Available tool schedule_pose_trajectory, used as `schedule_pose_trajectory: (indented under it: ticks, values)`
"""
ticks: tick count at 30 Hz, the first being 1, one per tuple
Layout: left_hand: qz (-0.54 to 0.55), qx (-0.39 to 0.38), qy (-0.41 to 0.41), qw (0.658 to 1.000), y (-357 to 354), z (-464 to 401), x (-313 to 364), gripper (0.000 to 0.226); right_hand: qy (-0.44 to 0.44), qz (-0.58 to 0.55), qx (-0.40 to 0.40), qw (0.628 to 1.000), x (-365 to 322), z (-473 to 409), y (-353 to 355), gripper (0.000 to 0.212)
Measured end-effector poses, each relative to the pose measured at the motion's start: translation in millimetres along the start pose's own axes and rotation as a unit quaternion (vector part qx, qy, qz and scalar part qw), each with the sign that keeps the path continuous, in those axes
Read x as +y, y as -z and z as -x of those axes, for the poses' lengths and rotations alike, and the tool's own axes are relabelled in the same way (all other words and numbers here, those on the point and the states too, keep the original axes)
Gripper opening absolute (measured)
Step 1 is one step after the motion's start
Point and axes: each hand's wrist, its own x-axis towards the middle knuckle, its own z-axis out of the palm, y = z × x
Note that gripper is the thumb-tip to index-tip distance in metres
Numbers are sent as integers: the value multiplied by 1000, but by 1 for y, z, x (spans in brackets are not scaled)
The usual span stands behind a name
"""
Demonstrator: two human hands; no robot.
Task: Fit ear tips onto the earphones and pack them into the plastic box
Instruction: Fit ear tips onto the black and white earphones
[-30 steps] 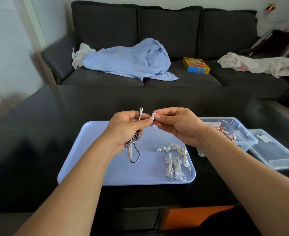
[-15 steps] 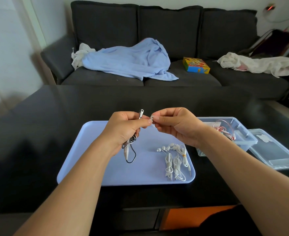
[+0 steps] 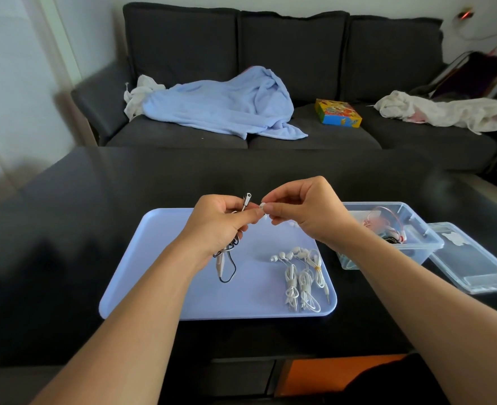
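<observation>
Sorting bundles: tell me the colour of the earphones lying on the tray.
White earphones, on the pale lilac-blue tray; head view.

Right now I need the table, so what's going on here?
A person is fitting ear tips. The left hand grips a black-corded earphone, while the right hand pinches a white ear tip beside it. Three white bundled earphones wait on the blue tray. The open plastic box already holds some, with its lid alongside.
</observation>
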Motion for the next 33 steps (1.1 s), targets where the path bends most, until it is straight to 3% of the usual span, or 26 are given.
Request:
schedule_pose_trajectory:
  ticks: [6,15,19,26,29,33]
  values:
    - [70,-12,22,997,-2,0,1,13,37,6,44,998,-1,2,-8,9]
    - [148,34,41,987,-6,0,5,11,14,-110,73,991,-3,1,-21,8]
    - [235,-5,92,968,-4,1,11,14,30,-136,68,988,-3,0,-18,7]
    - [363,-74,147,917,0,2,18,13,-75,-365,-12,928,-3,0,-22,20]
    - [364,-63,141,918,0,1,17,14,-103,-431,-17,896,-4,-1,-28,16]
    - [309,-16,107,945,-2,-1,14,15,-96,-359,24,928,-6,-2,-26,11]
